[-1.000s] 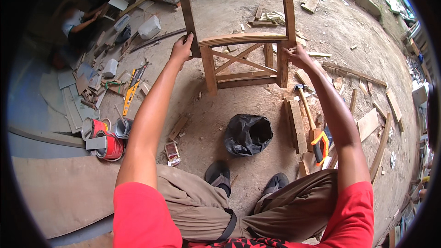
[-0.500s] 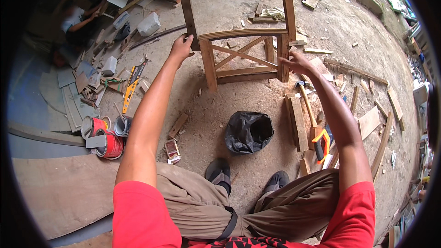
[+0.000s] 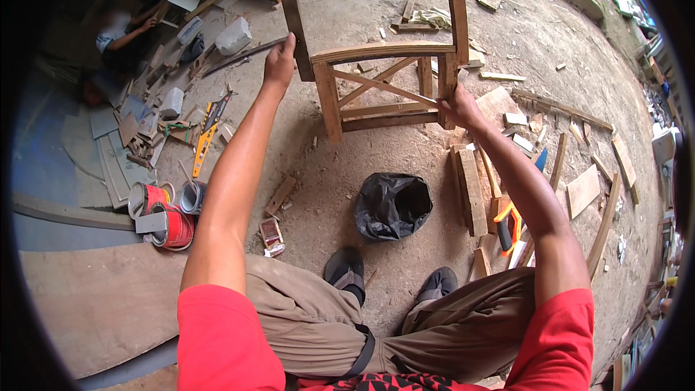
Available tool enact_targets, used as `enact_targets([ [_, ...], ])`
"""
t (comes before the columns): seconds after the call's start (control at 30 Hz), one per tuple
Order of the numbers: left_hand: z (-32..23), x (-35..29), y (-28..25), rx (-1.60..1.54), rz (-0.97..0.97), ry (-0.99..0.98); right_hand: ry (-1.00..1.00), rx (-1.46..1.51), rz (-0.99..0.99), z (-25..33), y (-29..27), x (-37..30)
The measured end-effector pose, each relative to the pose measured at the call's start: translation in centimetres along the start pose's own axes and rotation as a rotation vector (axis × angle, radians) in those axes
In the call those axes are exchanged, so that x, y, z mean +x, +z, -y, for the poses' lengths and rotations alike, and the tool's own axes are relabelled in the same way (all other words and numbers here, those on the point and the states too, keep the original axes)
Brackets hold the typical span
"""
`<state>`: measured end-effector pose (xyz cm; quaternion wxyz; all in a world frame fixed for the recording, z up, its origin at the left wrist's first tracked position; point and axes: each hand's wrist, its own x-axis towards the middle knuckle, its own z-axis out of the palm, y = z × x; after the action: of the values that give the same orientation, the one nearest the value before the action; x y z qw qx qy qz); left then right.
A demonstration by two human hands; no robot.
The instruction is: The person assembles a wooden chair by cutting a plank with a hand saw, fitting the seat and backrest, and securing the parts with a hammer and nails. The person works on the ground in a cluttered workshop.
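A bare wooden chair frame [image 3: 384, 51], with two tall back posts and crossed braces between its lower legs, stands upright in front of me. At its left post is my left hand [image 3: 280, 65], closed with the thumb side against the wood; its fingers are partly hidden. My right hand [image 3: 461, 107] grips the lower right leg, fingers curled round it. Below the frame, a black plastic bag [image 3: 376, 210] sits open on the ground. Under my right forearm lie a hammer [image 3: 489, 172], mostly covered, and a saw with an orange-and-black handle [image 3: 504, 228].
Thick wood blocks [image 3: 468, 192] and scattered offcuts [image 3: 583, 192] lie at the right. Red paint cans [image 3: 174, 230] stand at the left, near a plywood sheet [image 3: 94, 304]. Beyond them lies a yellow-and-black long tool [image 3: 208, 134]. Another person [image 3: 119, 36] sits at the far left.
My left hand has shifted up along the left post and turned, thumb side upward. My right hand has slid slightly down and inward at the right leg. The chair frame has barely moved.
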<state>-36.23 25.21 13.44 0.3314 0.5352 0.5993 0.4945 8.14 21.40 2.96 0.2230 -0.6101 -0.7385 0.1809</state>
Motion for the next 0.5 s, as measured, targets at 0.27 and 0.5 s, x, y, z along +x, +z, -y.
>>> enact_targets([
  [0.27, -4.8, 2.1, 2.9, -0.317, -0.057, -0.095, 0.033, -0.034, -0.009, -0.2, 0.1, -0.6],
  [0.5, -4.2, 2.6, 4.0, -0.238, -0.151, -0.022, 0.076, -0.096, 0.017, 0.8, 0.0, -1.2],
])
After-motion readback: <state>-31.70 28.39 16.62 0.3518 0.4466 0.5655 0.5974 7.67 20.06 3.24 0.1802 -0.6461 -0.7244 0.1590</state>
